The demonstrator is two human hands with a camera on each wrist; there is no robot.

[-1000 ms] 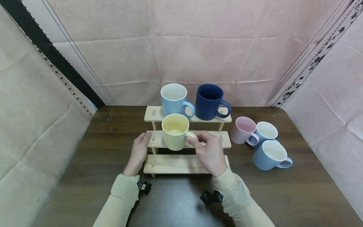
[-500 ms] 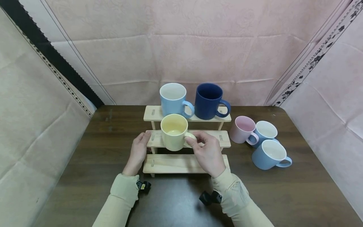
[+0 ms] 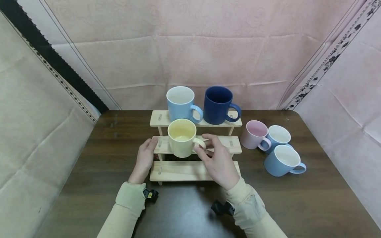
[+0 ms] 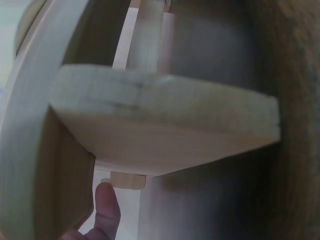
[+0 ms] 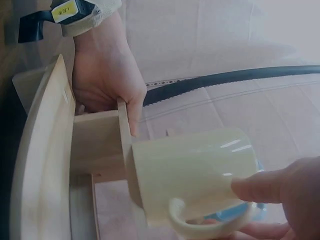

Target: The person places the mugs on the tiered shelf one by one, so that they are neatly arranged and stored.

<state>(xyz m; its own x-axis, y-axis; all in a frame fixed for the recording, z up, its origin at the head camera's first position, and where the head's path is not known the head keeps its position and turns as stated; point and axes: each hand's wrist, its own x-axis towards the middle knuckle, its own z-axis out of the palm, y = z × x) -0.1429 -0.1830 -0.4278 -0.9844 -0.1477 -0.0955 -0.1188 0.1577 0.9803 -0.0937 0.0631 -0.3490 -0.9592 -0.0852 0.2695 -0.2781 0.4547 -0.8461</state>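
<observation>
A pale yellow mug [image 3: 182,138] stands upright on the middle tier of a three-tier wooden display rack [image 3: 178,171], its handle to the right. My right hand [image 3: 218,160] is at that handle, with thumb and index finger spread apart around it. In the right wrist view the thumb [image 5: 260,186] lies by the mug's side, and other fingers are partly hidden behind the handle. My left hand [image 3: 144,162] grips the left end of the middle tier. A light blue mug [image 3: 180,104] and a navy mug [image 3: 218,105] sit on the top tier.
Right of the rack stand a pink mug [image 3: 254,135], a light blue mug [image 3: 278,137] and another light blue mug [image 3: 282,161], close together on the dark wooden table [image 3: 184,211]. Pale cloth [image 3: 190,59] hangs behind and at both sides.
My right thumb and fingers have loosened from the yellow mug's handle and spread apart. The mug stays on the middle tier. My left hand keeps its hold.
</observation>
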